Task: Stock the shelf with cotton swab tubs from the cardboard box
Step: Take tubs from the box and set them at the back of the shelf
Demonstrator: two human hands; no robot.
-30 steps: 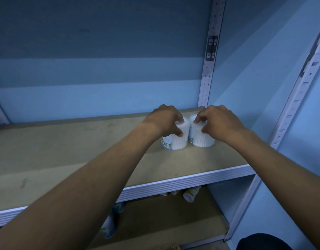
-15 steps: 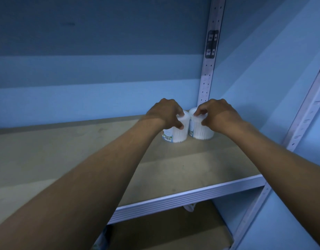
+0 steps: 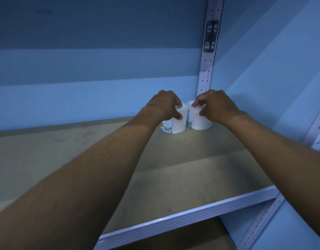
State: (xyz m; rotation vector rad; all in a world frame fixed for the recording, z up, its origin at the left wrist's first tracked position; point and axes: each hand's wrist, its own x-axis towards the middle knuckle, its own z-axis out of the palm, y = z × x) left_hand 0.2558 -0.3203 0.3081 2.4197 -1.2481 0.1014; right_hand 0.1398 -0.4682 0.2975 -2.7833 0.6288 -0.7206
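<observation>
Two clear round tubs of white cotton swabs stand side by side on the brown shelf board [image 3: 182,177], deep in its back right corner. My left hand [image 3: 164,105] grips the lid of the left tub [image 3: 175,126], which shows a barcode label low on its side. My right hand [image 3: 215,107] pinches the top of the right tub [image 3: 200,122]. The tubs touch each other and both rest upright on the board. The cardboard box is out of view.
A perforated metal upright [image 3: 208,60] runs up the back corner just behind the tubs. Blue walls close the back and right side. The shelf's white front rail [image 3: 191,215] crosses below; another upright [image 3: 260,224] stands at the front right. A lower shelf shows beneath.
Both hands have carried the two tubs further back toward the corner upright. The camera has leaned in and up, so the lower shelf and its items have left view.
</observation>
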